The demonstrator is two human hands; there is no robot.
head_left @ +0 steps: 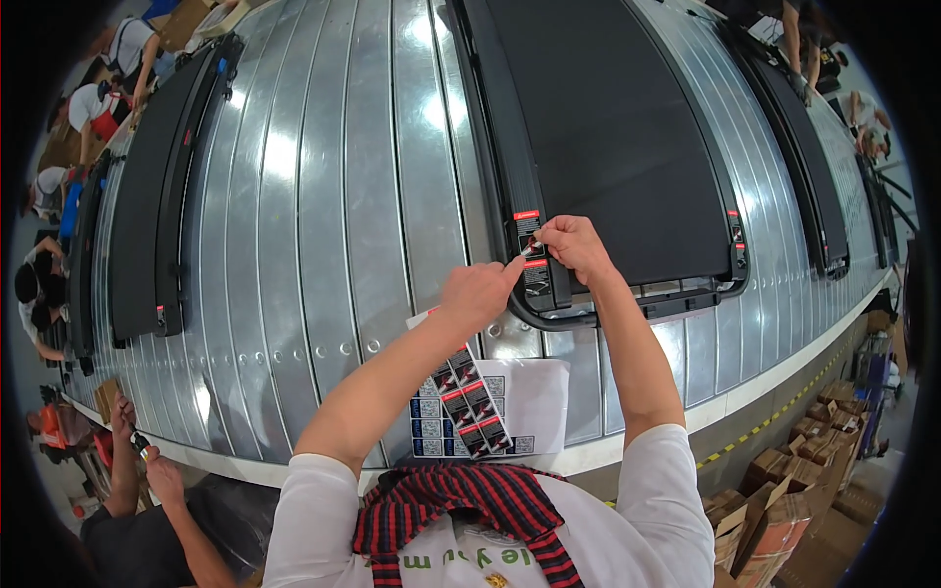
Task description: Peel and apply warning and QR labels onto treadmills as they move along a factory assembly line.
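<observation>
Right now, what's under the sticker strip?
The strip lies partly over a white sheet, whose printed labels show on both sides. Any print directly beneath is covered; the left forearm hides part of the strip too.

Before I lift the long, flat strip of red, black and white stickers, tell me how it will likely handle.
The sticker strip looks paper-thin, so it would probably bend and droop. It lies flat across white, printed paper, so a push might slide it easily.
</observation>
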